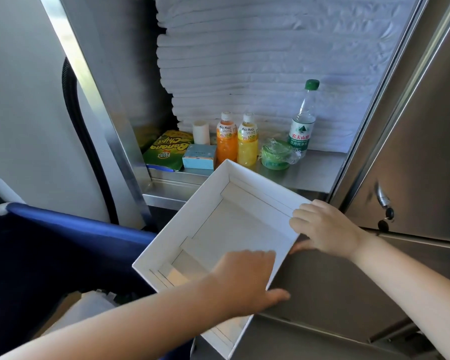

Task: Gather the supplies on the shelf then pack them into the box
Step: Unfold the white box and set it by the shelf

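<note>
Holding the empty white box (218, 229) below the shelf (309, 172), left hand (244, 281) and right hand (322, 227) each grip its rim; tilted, it could spill anything packed.

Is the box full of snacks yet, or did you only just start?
Only just starting. Nothing is packed: the white box is empty. In hand: the left hand and right hand both hold the box by its rim, below the shelf. Left to pack: the banana chips, blue box, white roll, two juice bottles, green tub and water bottle, all on the shelf.
</note>
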The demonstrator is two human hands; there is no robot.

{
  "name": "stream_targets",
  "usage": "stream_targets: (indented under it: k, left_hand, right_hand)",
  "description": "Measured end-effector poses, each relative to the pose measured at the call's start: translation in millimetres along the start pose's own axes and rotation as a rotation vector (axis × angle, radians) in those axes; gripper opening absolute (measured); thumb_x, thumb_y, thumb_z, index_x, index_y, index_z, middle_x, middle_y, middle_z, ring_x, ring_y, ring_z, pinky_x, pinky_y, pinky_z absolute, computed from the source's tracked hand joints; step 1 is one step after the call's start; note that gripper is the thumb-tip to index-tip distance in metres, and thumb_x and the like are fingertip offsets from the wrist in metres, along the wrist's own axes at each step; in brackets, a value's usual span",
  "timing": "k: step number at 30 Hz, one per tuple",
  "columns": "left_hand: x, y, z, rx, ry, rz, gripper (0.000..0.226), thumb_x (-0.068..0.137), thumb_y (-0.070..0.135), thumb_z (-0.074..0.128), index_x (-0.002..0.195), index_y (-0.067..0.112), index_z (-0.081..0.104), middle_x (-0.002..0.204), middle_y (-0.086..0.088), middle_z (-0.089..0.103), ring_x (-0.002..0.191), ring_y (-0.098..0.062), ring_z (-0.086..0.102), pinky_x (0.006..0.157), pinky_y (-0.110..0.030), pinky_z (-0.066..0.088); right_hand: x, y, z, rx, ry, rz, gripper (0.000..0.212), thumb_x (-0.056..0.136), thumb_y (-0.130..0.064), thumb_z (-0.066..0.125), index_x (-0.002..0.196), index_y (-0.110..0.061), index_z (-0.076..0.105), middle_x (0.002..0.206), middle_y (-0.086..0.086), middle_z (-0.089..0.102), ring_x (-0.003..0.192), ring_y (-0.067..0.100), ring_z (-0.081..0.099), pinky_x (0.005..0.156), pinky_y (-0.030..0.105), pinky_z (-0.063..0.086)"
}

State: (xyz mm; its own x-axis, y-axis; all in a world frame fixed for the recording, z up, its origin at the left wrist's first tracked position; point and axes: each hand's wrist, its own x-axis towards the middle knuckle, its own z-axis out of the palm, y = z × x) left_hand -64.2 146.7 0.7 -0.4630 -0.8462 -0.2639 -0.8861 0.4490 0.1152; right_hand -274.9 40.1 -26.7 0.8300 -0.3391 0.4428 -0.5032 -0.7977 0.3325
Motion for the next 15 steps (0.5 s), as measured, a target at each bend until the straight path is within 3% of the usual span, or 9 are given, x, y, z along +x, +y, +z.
stream_targets:
  k: [3, 8, 11, 15]
  left_hand:
    - [-7, 4, 9, 0.054, -0.011, 0.016, 0.027, 0.097, 0.027, 0.043, 0.117, 0.008, 0.046, 0.097, -0.010, 0.060, 0.076, -0.025, 0.058, 0.067, -0.033, 0.048]
    - [-23, -10, 12, 0.060, 0.069, 0.045, 0.020, 0.093, 0.012, 0.048, 0.112, 0.009, 0.042, 0.068, 0.002, 0.042, 0.054, -0.013, 0.041, 0.050, -0.024, 0.033]
    - [-33, -23, 14, 0.099, 0.112, 0.008, 0.013, 0.092, 0.011, 0.045, 0.103, 0.015, 0.038, 0.066, 0.004, 0.041, 0.052, -0.012, 0.038, 0.043, -0.025, 0.021]
    - [-45, -42, 18, 0.125, 0.159, -0.082, 0.026, 0.091, 0.009, 0.045, 0.110, 0.023, 0.035, 0.075, 0.003, 0.050, 0.057, -0.015, 0.044, 0.044, -0.026, 0.023]
  right_hand:
    - [0, -4, -1, 0.017, 0.012, 0.015, 0.050, 0.086, -0.060, 0.043, 0.063, -0.016, 0.045, 0.062, -0.003, 0.043, 0.057, 0.018, 0.044, 0.059, 0.027, 0.022]
    - [5, -16, -3, 0.045, 0.086, 0.060, 0.052, 0.084, -0.062, 0.048, 0.060, -0.015, 0.044, 0.058, -0.002, 0.041, 0.054, 0.018, 0.043, 0.055, 0.029, 0.026]
    - [10, -25, -4, 0.048, 0.116, 0.076, 0.054, 0.083, -0.062, 0.050, 0.058, -0.015, 0.045, 0.055, -0.002, 0.040, 0.052, 0.019, 0.043, 0.053, 0.029, 0.027]
    - [14, -43, -6, 0.083, 0.150, 0.089, 0.054, 0.084, -0.060, 0.050, 0.055, -0.015, 0.042, 0.051, -0.003, 0.039, 0.047, 0.016, 0.041, 0.049, 0.028, 0.032]
